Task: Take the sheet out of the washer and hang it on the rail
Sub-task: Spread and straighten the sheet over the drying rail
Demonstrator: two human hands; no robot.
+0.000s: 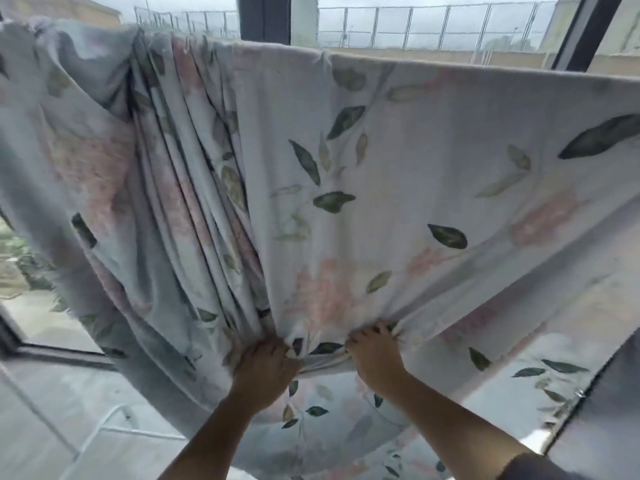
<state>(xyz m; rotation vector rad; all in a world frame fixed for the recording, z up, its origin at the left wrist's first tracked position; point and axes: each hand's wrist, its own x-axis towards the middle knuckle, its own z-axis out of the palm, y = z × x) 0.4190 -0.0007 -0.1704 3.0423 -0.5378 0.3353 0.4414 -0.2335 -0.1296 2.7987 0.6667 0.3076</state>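
Matt, creased cloth sheet [381, 188] with printed leaves and flowers

A wire fence [433, 27] and a pale building [304, 20] are seen through glass divided by a dark window post [265, 19].

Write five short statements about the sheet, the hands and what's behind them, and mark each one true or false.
1. The sheet hangs draped from above. True.
2. Only the left hand grips the sheet. False: the right hand grips its lower part too, close beside the left.
3. The sheet is plain white. False: it is printed with green leaves and pink flowers.
4. The cloth bunches into tight folds left of centre. True.
5. A wire fence shows outside, beyond the sheet. True.
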